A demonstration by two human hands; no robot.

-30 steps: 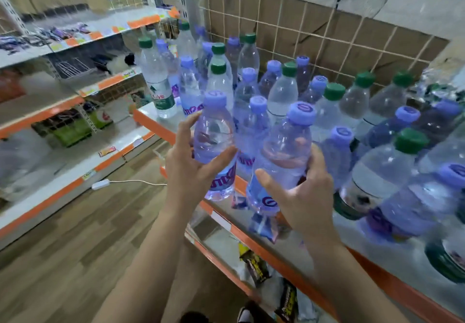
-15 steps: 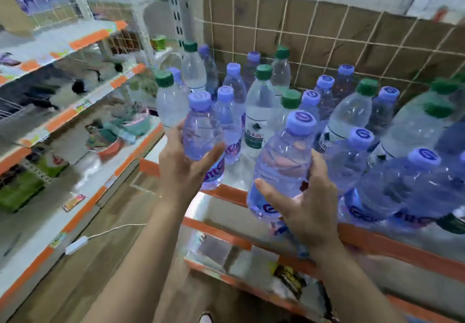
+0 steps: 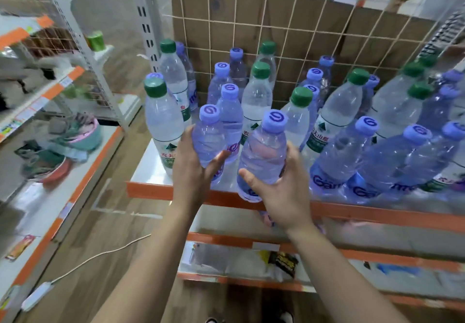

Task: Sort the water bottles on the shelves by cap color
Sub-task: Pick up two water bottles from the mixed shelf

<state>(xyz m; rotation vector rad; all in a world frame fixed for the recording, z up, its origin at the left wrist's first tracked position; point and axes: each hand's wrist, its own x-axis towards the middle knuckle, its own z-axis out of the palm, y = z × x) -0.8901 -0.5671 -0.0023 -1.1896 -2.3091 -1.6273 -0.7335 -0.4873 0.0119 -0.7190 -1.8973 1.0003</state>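
Bottles (image 3: pixel 256 96), purple- and green-capped, stand mixed on the shelf (image 3: pixel 147 169). Our left hand (image 3: pixel 192 174) has fingers clamped round the left purple bottle (image 3: pixel 208 141), our right hand (image 3: pixel 286 194) round the right purple bottle (image 3: pixel 264 156), both at the shelf's front edge.

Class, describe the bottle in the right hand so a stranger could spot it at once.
Find the orange-edged shelf crowded with bottles. At its front, a left hand and a right hand each hold a purple-capped bottle. The right's bottle is nearer, tilted, its base overlapping the orange edge, unlike the standing bottles behind.
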